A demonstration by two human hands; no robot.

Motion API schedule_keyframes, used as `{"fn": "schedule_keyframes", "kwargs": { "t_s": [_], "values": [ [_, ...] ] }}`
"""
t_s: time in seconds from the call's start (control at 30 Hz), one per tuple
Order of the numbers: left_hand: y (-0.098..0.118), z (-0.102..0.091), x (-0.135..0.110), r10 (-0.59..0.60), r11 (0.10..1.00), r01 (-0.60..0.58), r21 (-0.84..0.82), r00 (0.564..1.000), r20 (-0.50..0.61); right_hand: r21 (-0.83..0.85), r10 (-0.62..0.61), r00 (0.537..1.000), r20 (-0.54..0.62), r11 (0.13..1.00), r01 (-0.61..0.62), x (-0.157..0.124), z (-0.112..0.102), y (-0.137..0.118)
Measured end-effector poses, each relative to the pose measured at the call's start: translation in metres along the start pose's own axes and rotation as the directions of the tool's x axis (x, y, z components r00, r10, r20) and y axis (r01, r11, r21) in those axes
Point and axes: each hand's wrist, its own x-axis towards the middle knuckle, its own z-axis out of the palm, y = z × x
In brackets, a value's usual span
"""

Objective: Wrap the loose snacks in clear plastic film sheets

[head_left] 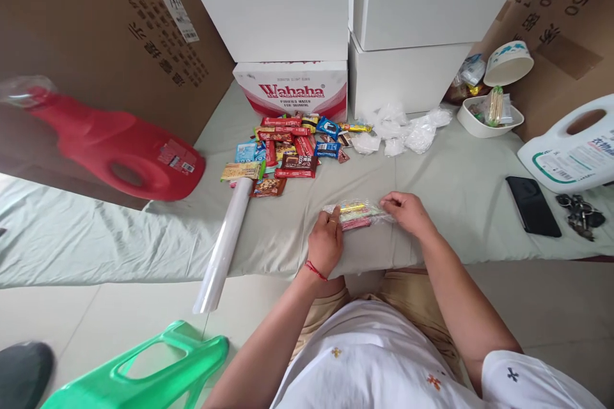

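Observation:
A clear plastic bag (pixel 359 217) holding several thin, colourful snack packs lies on the cloth in front of me. My left hand (pixel 326 243), with a red cord at the wrist, grips the bag's left end. At the opposite end, my right hand (pixel 407 212) pinches the loose plastic between thumb and fingers; the fingertips are partly hidden. Beyond the bag is a pile of wrapped snack bars (pixel 288 147) in red, blue, yellow and brown. Crumpled clear plastic bags (pixel 407 128) lie to the right of that pile.
A roll of clear plastic (pixel 223 246) juts over the table's front edge. Around the cloth stand a red jug (pixel 129 147), a Wahaha carton (pixel 292 89), a white bowl (pixel 492 123), a white detergent jug (pixel 575 147), a phone (pixel 532 206) and keys (pixel 581 214). A green stool (pixel 144 370) is below left.

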Motion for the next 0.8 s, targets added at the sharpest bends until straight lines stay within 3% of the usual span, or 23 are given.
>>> {"fn": "schedule_keyframes", "kwargs": {
  "t_s": [0.13, 0.2, 0.3, 0.43, 0.53, 0.6, 0.7, 0.8],
  "values": [
    [0.003, 0.0, -0.001, 0.005, 1.0, -0.004, 0.029, 1.0, 0.0, -0.222, 0.014, 0.959, -0.285, 0.972, -0.08, -0.003, -0.025, 0.008],
    [0.003, 0.0, -0.001, 0.004, 0.999, -0.004, 0.038, 1.0, 0.008, -0.374, 0.023, 0.961, -0.275, 0.918, -0.129, -0.005, -0.027, 0.008],
    [0.003, 0.0, 0.0, 0.01, 0.999, -0.011, 0.05, 1.0, 0.019, -0.468, 0.044, 0.986, -0.164, 0.876, -0.117, -0.009, -0.009, 0.003],
    [0.003, 0.0, 0.0, 0.017, 0.998, -0.019, 0.063, 1.0, 0.022, -0.308, -0.05, 0.998, -0.042, 0.951, 0.034, -0.011, 0.019, -0.005],
    [0.003, 0.0, -0.001, 0.022, 0.998, -0.024, 0.059, 0.999, 0.036, -0.124, -0.129, 0.983, -0.133, 0.986, 0.113, -0.01, 0.022, -0.003],
    [0.004, -0.001, -0.002, 0.022, 0.998, -0.025, 0.058, 0.998, 0.052, -0.088, -0.092, 0.976, -0.198, 0.993, 0.076, -0.011, 0.019, 0.0],
    [0.005, -0.001, -0.002, 0.0, 0.998, -0.005, 0.058, 0.997, 0.081, -0.099, 0.031, 0.985, -0.168, 0.994, -0.048, -0.013, 0.016, 0.003],
    [0.005, -0.001, -0.002, -0.006, 0.998, -0.001, 0.069, 0.994, 0.105, -0.106, 0.066, 0.984, -0.166, 0.991, -0.085, -0.015, 0.017, -0.003]
  ]
}}
